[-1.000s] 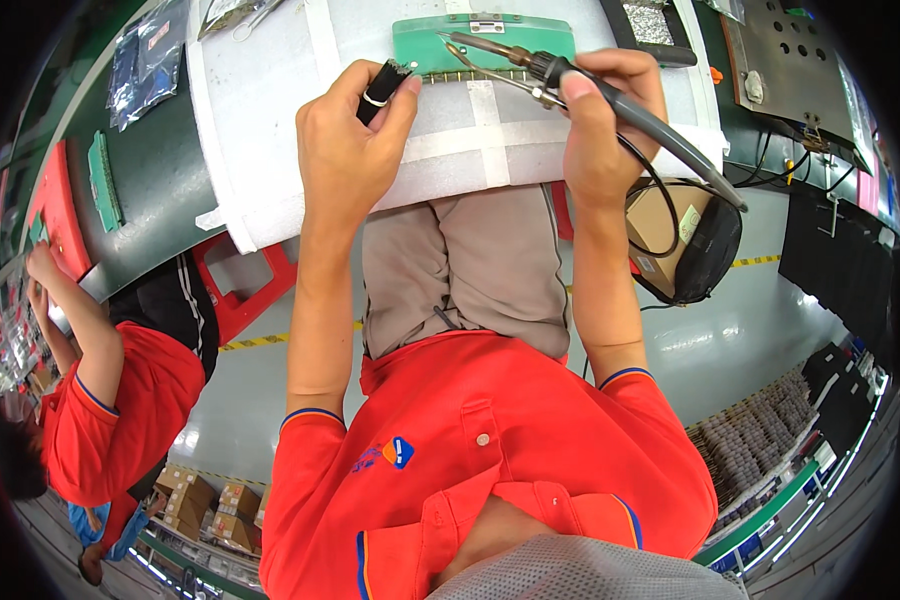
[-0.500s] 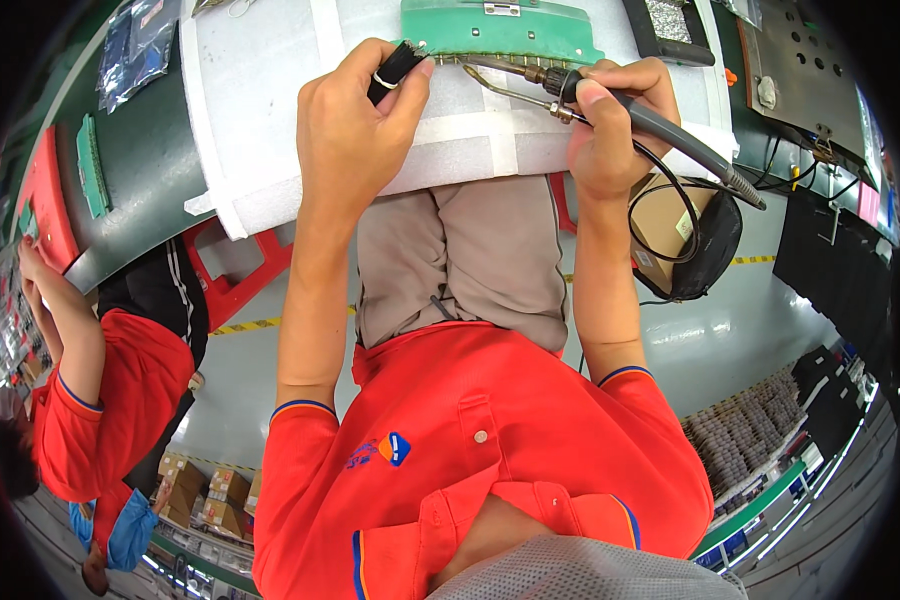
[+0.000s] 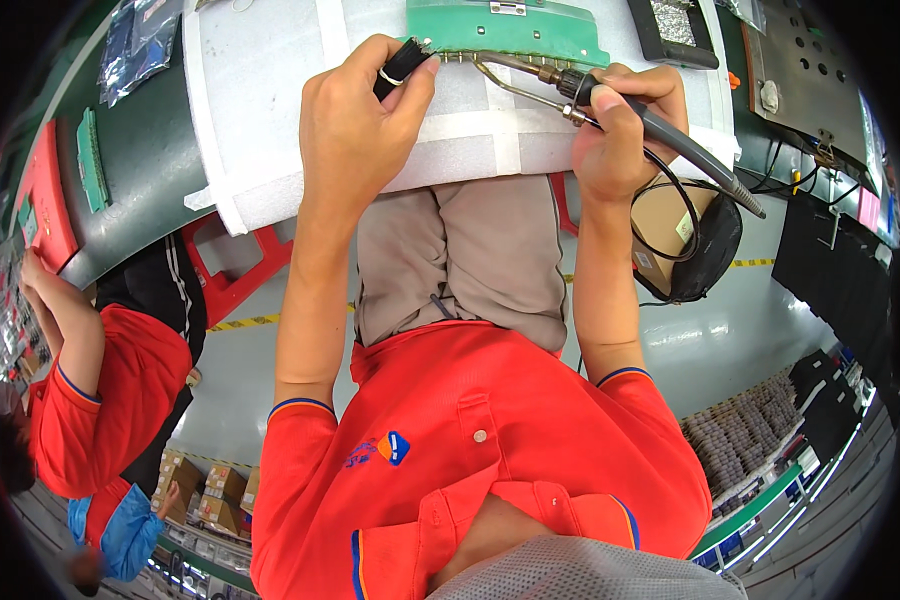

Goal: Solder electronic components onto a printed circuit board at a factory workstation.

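My left hand (image 3: pixel 362 125) pinches a short bundle of black wires (image 3: pixel 402 66) tied with a white band, its frayed ends against the left part of a green circuit board (image 3: pixel 500 32). In my right hand (image 3: pixel 625 130) is a soldering iron (image 3: pixel 660 125) with a thin metal feed tube (image 3: pixel 525 92) beside its shaft. The iron's tip and the tube's end meet near the row of pins along the board's near edge. Whether the tip touches a pin is too small to tell. The board lies on a white foam pad (image 3: pixel 260 130) crossed by tape strips.
A black tray with a silvery crumpled filling (image 3: pixel 675 22) sits right of the board. Further right stands a metal plate with holes (image 3: pixel 805 75). Another green board (image 3: pixel 92 160) and a red bin (image 3: pixel 50 200) are left, by a co-worker in red. A black bag (image 3: pixel 705 245) hangs below the bench.
The board has shifted slightly on the pad. My right hand and the iron have moved slightly right and down. My left hand still grips the wires. The co-worker's hand at the red bin has pulled back.
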`<move>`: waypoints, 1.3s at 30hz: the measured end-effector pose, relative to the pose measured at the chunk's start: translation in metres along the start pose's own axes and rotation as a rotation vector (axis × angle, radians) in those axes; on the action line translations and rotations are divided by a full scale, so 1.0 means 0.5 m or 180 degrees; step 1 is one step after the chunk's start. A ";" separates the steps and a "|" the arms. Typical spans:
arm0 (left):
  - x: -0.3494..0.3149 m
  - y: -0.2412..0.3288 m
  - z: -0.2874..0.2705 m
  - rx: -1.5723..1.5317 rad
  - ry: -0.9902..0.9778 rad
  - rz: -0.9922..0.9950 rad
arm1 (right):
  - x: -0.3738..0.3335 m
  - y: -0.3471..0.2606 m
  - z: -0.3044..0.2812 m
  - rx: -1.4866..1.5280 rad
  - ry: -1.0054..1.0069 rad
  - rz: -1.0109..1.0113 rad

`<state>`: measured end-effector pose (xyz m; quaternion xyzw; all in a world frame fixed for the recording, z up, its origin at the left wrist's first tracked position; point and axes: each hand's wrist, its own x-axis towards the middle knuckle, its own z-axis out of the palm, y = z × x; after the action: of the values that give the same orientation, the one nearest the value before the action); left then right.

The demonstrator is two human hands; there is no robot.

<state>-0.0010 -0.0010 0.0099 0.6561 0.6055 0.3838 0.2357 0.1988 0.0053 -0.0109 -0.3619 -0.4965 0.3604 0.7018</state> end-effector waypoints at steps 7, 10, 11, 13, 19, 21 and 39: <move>0.003 -0.006 -0.010 -0.0132 -0.0025 -0.0061 | 0.001 0.006 -0.004 -0.0072 0.0035 -0.0011; 0.011 -0.024 -0.037 -0.0503 0.0190 -0.0064 | 0.003 0.011 -0.001 0.0128 0.0208 0.0034; 0.014 -0.025 -0.049 -0.0433 0.0443 -0.0027 | 0.002 0.010 0.002 0.0123 0.0232 0.0026; 0.002 -0.006 -0.075 -0.0952 0.0599 -0.0817 | 0.001 0.007 0.007 0.0040 0.0160 0.0215; -0.025 0.051 -0.045 -0.2702 -0.0629 -0.1027 | 0.009 -0.013 0.009 -0.0437 -0.0602 0.0268; -0.028 0.055 -0.026 -0.2475 -0.0880 -0.1091 | 0.009 -0.025 0.025 -0.0235 -0.0694 0.0552; -0.032 0.061 0.017 -0.1879 -0.0973 -0.0948 | 0.043 0.055 0.027 0.1006 -0.1192 -0.1110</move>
<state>0.0248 -0.0199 0.0253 0.5143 0.5154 0.4009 0.5560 0.1870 0.0391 -0.0219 -0.0847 -0.6098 0.3677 0.6970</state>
